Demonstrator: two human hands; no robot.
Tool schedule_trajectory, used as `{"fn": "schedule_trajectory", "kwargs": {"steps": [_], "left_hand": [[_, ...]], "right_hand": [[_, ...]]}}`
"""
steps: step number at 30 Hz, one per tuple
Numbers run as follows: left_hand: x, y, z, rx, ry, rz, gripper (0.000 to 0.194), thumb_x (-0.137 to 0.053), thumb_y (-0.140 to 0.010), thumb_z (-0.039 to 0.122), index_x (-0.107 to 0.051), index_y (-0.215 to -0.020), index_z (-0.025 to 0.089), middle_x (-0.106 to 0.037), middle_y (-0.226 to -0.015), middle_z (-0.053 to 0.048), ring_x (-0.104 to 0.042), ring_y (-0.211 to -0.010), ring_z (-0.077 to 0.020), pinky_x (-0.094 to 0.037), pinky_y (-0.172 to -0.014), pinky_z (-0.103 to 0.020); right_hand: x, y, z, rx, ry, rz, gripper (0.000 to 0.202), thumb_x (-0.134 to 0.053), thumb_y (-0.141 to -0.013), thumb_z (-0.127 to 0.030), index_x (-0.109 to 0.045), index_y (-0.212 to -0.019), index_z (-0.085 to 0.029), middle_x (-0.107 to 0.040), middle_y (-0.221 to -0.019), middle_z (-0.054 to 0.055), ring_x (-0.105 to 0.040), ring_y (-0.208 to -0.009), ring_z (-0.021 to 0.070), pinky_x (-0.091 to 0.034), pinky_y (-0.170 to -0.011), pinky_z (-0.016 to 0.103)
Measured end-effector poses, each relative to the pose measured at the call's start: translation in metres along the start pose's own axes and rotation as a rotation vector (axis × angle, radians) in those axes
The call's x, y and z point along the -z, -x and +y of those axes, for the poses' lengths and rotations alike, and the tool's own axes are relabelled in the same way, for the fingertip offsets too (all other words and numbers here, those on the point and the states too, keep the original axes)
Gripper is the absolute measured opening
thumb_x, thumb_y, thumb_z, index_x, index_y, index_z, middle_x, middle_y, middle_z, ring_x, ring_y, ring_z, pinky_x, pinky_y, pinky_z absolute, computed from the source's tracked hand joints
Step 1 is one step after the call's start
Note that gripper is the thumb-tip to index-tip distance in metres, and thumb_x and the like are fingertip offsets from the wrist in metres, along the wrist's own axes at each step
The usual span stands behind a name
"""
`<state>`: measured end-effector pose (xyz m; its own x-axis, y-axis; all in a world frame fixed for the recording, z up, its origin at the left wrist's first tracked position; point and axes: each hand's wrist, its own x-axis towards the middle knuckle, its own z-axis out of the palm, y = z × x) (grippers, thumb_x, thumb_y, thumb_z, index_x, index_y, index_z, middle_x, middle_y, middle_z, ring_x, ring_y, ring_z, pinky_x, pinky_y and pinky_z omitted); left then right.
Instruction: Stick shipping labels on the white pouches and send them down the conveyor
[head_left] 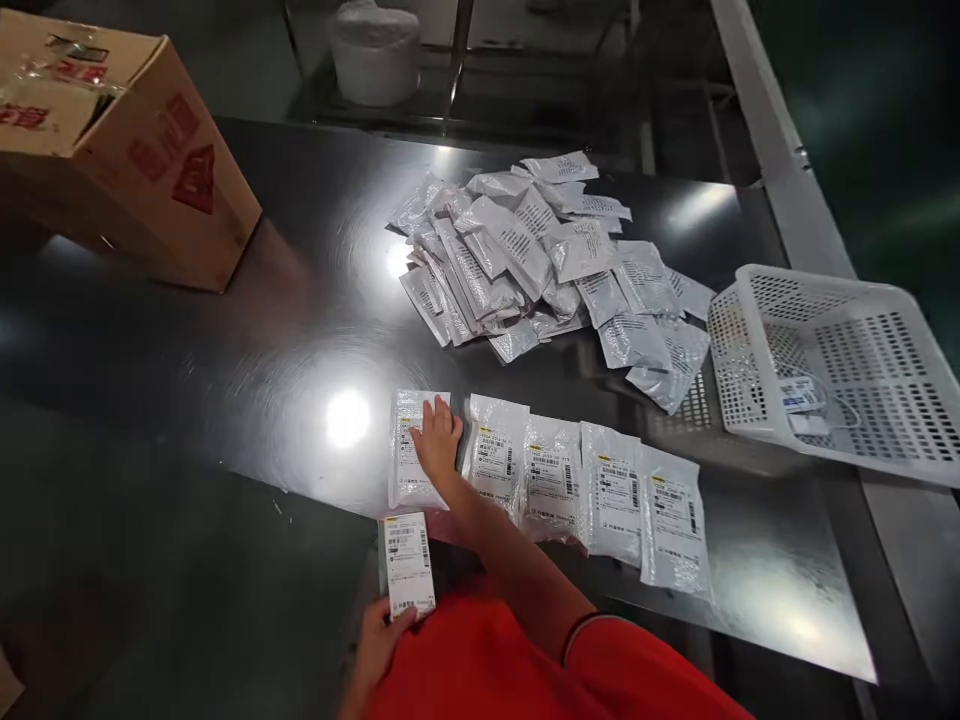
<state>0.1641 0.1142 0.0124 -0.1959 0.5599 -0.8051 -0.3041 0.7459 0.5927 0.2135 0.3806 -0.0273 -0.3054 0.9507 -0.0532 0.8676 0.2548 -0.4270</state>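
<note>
My left hand (pixel 381 640) is at the table's near edge, its thumb closed over a stack of white printed labels (pixel 407 565) with barcodes. My right hand (pixel 439 445) reaches across and lies on the leftmost white bubble packet (pixel 409 485), fingers spread over its label. To the right of it several more packets lie in a row, label side up: one beside my forearm (pixel 499 435), another (pixel 553 470), and the end one (pixel 675 520). Each of these bears a white label with a small yellow mark at the top.
Beyond the row, a heap of white bubble packets (pixel 510 250) spreads over the dark shiny table (pixel 300 350). A white perforated plastic basket (pixel 862 370) on the right holds a small white-and-blue item. A cardboard box (pixel 180 180) stands at the left, a white wrapped roll (pixel 375 60) beyond the table.
</note>
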Motion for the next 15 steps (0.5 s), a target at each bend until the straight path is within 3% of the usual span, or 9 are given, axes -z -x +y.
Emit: {"fn": "schedule_trajectory", "kwargs": {"steps": [3,5,9,10,12,14,15], "left_hand": [[0.016,0.013,0.010,-0.058,-0.019,0.044,0.058,-0.075,-0.053,0.067,-0.079,-0.083,0.017,-0.079,-0.090,-0.014,-0.072,-0.090,-0.0374,-0.056,-0.083,-0.047],[0.027,0.015,0.022,-0.097,-0.046,0.062,0.060,-0.076,-0.053,0.066,-0.079,-0.085,0.016,-0.079,-0.094,-0.014,-0.071,-0.092,-0.0373,-0.057,-0.083,-0.045],[0.051,0.008,0.036,-0.185,-0.085,0.099,0.063,-0.074,-0.054,0.067,-0.078,-0.088,0.014,-0.078,-0.097,-0.015,-0.071,-0.096,-0.0376,-0.057,-0.084,-0.044],[0.058,0.006,0.036,-0.201,-0.094,0.114,0.063,-0.074,-0.053,0.068,-0.078,-0.087,0.014,-0.078,-0.096,-0.015,-0.070,-0.096,-0.0381,-0.056,-0.085,-0.044],[0.076,0.003,0.033,-0.226,-0.123,0.148,0.061,-0.074,-0.052,0.067,-0.077,-0.083,0.015,-0.078,-0.095,-0.015,-0.070,-0.097,-0.0397,-0.055,-0.087,-0.046],[0.096,-0.001,0.028,-0.240,-0.162,0.194,0.060,-0.074,-0.049,0.067,-0.077,-0.079,0.015,-0.078,-0.093,-0.015,-0.069,-0.098,-0.0416,-0.055,-0.086,-0.047],[0.107,-0.003,0.026,-0.238,-0.187,0.215,0.058,-0.074,-0.047,0.066,-0.076,-0.076,0.015,-0.079,-0.091,-0.015,-0.069,-0.098,-0.0425,-0.055,-0.085,-0.047]], "right_hand": [[-0.008,0.018,-0.005,0.203,0.096,-0.129,0.061,-0.034,-0.097,-0.045,-0.030,-0.149,-0.013,-0.026,-0.157,0.013,-0.015,-0.146,0.0328,-0.006,-0.117,0.055],[-0.011,0.019,-0.005,0.246,0.132,-0.196,0.062,-0.033,-0.097,-0.045,-0.028,-0.151,-0.015,-0.022,-0.158,0.011,-0.010,-0.147,0.0307,-0.001,-0.118,0.056],[-0.008,0.015,0.004,0.274,0.105,-0.226,0.053,-0.036,-0.096,-0.040,-0.037,-0.147,-0.027,-0.026,-0.158,0.003,-0.011,-0.148,0.0272,-0.004,-0.118,0.056],[-0.008,0.019,0.006,0.197,0.088,-0.180,0.053,-0.037,-0.095,-0.040,-0.038,-0.146,-0.026,-0.027,-0.158,0.004,-0.013,-0.147,0.0280,-0.009,-0.118,0.055],[-0.010,0.035,0.006,-0.094,0.051,-0.017,0.059,-0.042,-0.093,-0.042,-0.038,-0.146,-0.017,-0.030,-0.155,0.014,-0.023,-0.144,0.0328,-0.022,-0.115,0.054],[-0.018,0.056,0.001,-0.397,0.006,0.135,0.070,-0.050,-0.088,-0.047,-0.036,-0.145,-0.008,-0.038,-0.147,0.025,-0.038,-0.135,0.0381,-0.035,-0.106,0.053],[-0.022,0.064,-0.003,-0.475,-0.035,0.159,0.074,-0.054,-0.085,-0.049,-0.036,-0.144,-0.006,-0.044,-0.141,0.029,-0.046,-0.128,0.0391,-0.042,-0.100,0.052]]}}
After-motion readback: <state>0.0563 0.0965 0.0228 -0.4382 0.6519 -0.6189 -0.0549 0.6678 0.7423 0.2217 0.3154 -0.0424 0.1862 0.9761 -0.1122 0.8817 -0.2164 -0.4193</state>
